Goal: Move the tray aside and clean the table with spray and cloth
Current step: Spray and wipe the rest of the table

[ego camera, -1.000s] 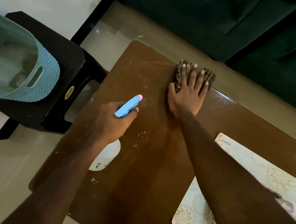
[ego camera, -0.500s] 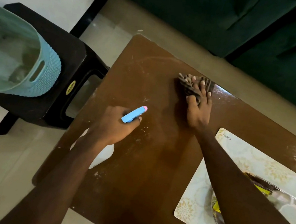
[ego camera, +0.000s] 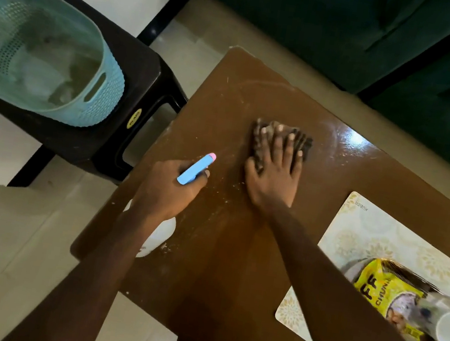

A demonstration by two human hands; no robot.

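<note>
Cloth [ego camera: 306, 147] under flat right hand [ego camera: 272, 179]

Table [ego camera: 234, 259] — brown wood-look top, glossy where the light strikes, dulled by pale streaks and white specks. Cloth [ego camera: 306, 147] — dark, patterned fabric, matt; spray bottle [ego camera: 195, 169] in smooth plastic, blue head, pink tip, white body. Basket [ego camera: 102, 105] of teal perforated plastic on a dark, faintly shiny plastic stool [ego camera: 133, 69]; mat [ego camera: 383, 237] smooth, pale, floral-printed; yellow packet [ego camera: 373, 283] glossy.
</note>
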